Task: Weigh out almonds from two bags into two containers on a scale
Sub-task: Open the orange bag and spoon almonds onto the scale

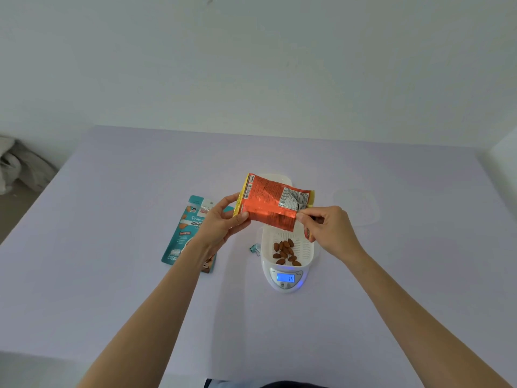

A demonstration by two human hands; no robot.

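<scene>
Two hands hold one bag between them. The left hand (221, 219) grips the left edge of the orange bag (271, 203), thumb in front and fingers behind. The right hand (327, 228) pinches the bag's lower right corner between thumb and fingertips. The bag hangs tilted in the air, just above one white container (309, 247) that sits on the single scale (285, 288). About a dozen almonds (285, 252) lie in the container; some overlap, so I cannot tell the exact count. The scale's lit blue display reads 14. A second bag, the teal bag (180, 239), lies flat on the bench (112, 247) under the left forearm. One small blue clip (254, 249) lies just left of the scale. One pale second container (356, 207) sits to the right, apart from the scale.
</scene>
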